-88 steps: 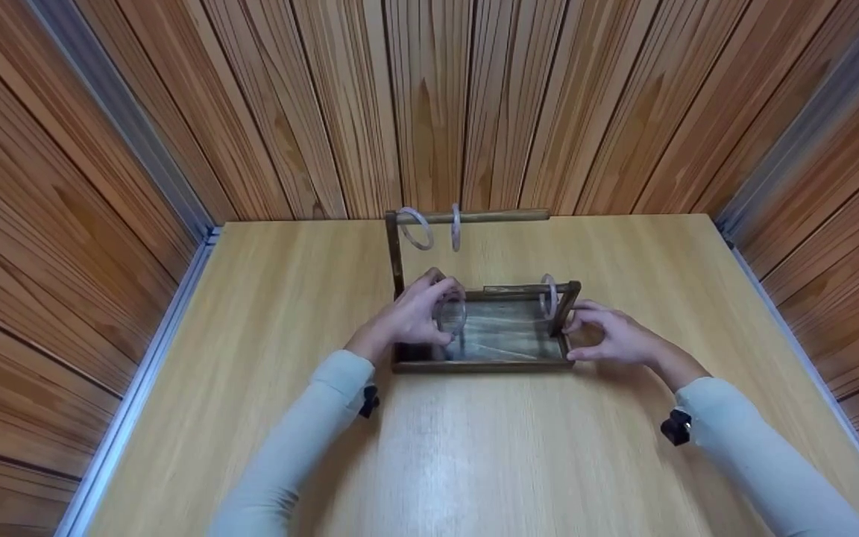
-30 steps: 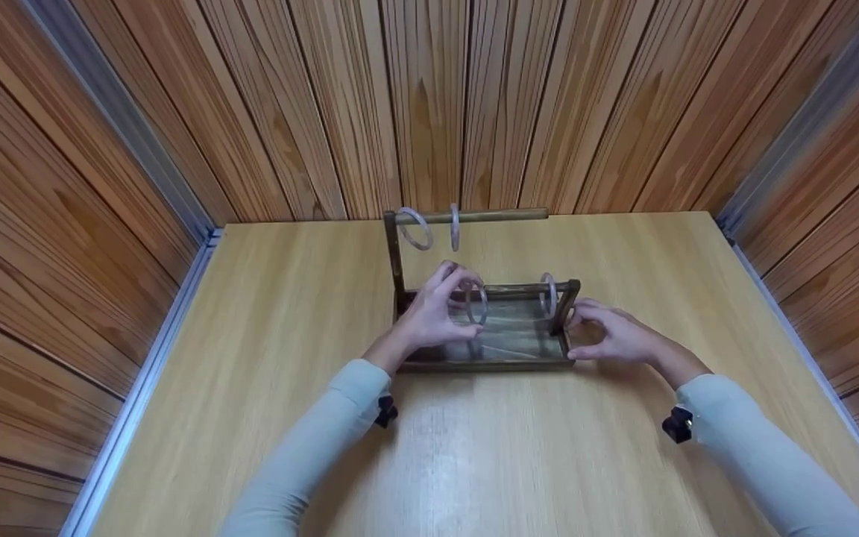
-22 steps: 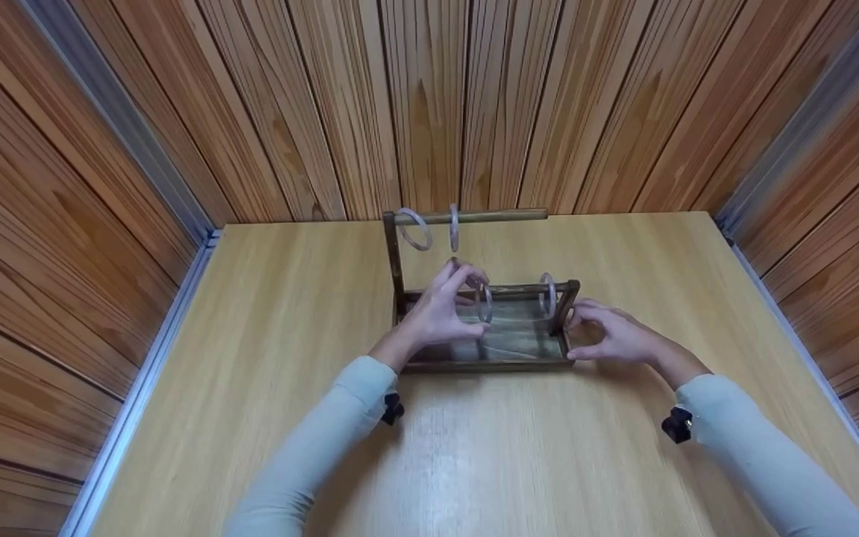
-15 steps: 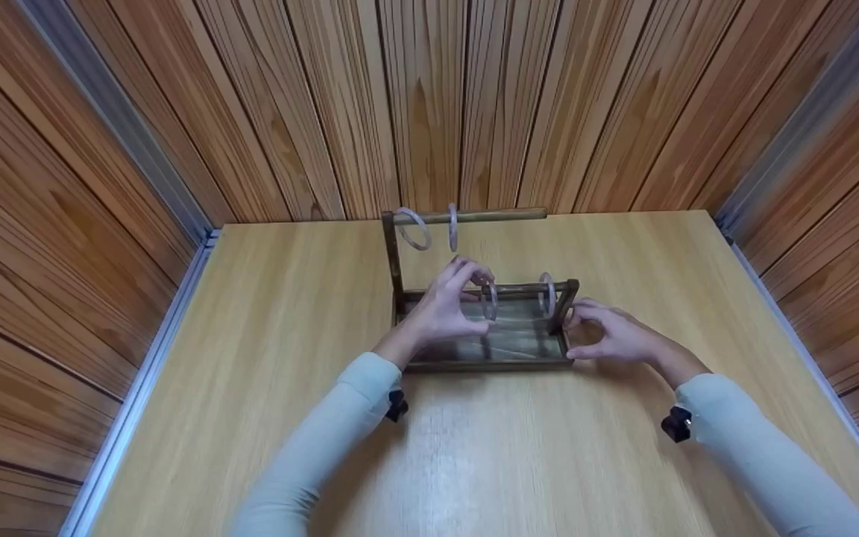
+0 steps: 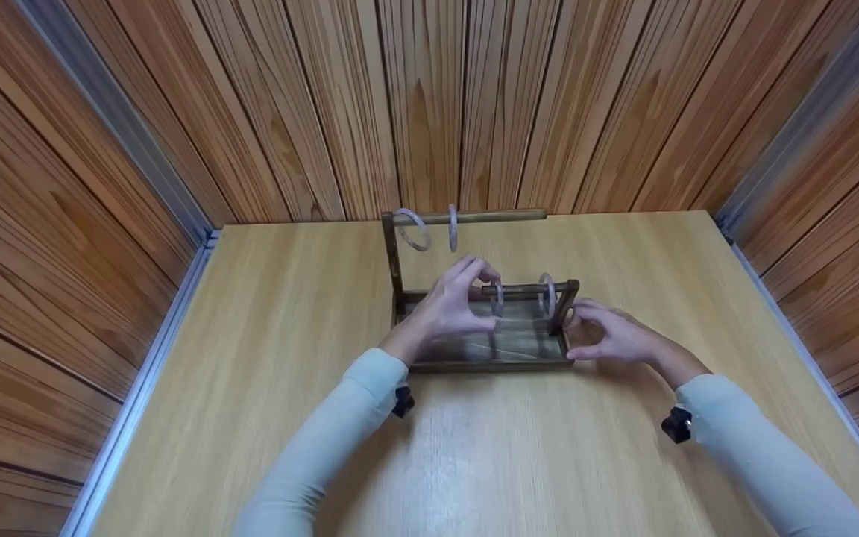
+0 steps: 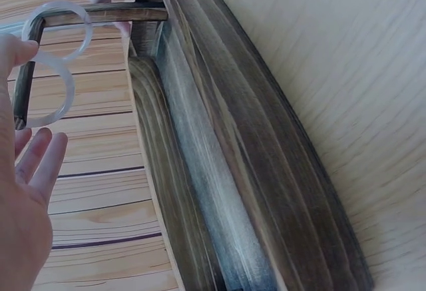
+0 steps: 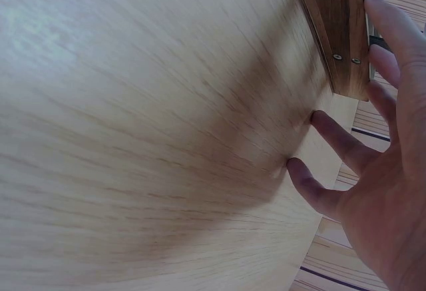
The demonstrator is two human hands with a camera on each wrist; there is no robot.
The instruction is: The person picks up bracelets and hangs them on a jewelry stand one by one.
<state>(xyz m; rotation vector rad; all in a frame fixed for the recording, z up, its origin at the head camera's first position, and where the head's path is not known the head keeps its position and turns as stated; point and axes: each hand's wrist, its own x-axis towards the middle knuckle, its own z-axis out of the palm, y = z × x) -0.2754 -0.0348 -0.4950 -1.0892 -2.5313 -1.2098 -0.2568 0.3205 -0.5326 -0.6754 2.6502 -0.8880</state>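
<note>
A dark wooden bangle rack (image 5: 489,365) stands on the table, with a tray base, a high bar at the back and a lower bar. My left hand (image 5: 448,302) pinches a pale translucent bangle (image 5: 498,300) between thumb and fingertips, and the lower bar's free end passes through it. Farther along that bar hangs another bangle (image 5: 546,296). From the upper bar (image 5: 504,215) hang two more bangles, one tilted (image 5: 414,229) and one upright (image 5: 452,227). My right hand (image 5: 612,333) holds the rack's right end with thumb and index finger; its other fingertips rest on the table.
The light wooden table (image 5: 310,298) is bounded by plank-patterned panels (image 5: 429,104) behind and on both sides. Metal rails (image 5: 139,380) run along the table's edges. Two screw heads show on the rack's end panel (image 7: 343,44).
My left hand has carried its bangle rightward from above the tray's left part onto the lower bar's free end. My right hand and the other bangles keep their places.
</note>
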